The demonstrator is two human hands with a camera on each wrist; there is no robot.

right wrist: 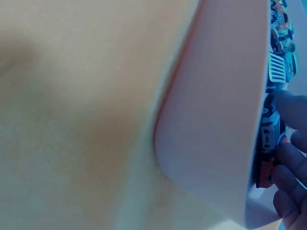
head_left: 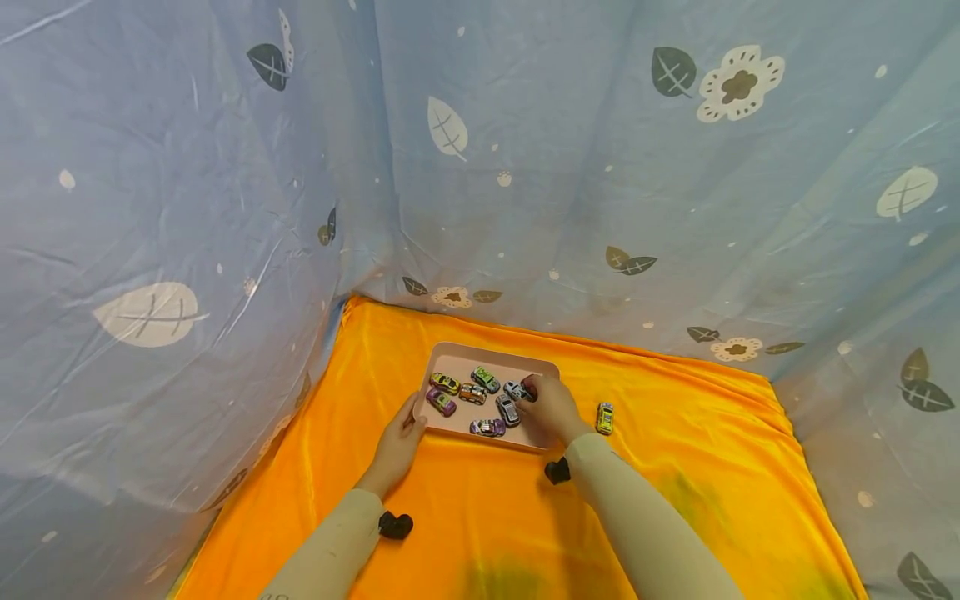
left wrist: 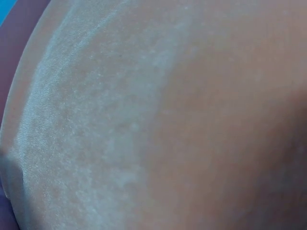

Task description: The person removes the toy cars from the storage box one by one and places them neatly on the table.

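A shallow pink tray point(head_left: 450, 427) with raised walls lies on the orange cloth, holding several small toy cars. At its left edge my left hand point(head_left: 397, 446) grips the wall, thumb on the near corner. My right hand point(head_left: 553, 404) reaches over the tray's right end, fingers curled at a red toy car point(right wrist: 266, 172), partly hidden by them. Against it sits a white toy car point(head_left: 514, 389), with a silver toy car point(head_left: 507, 410) nearer me. A purple-and-white toy car point(head_left: 487, 427) is by the front wall. The left wrist view shows only blurred cloth and a tray edge.
On the cloth right of the tray is a yellow toy car point(head_left: 604, 418). Yellow, green, orange and purple cars share the tray's left half. Blue-grey patterned curtains point(head_left: 525, 167) hang behind and on both sides of the orange cloth point(head_left: 480, 508).
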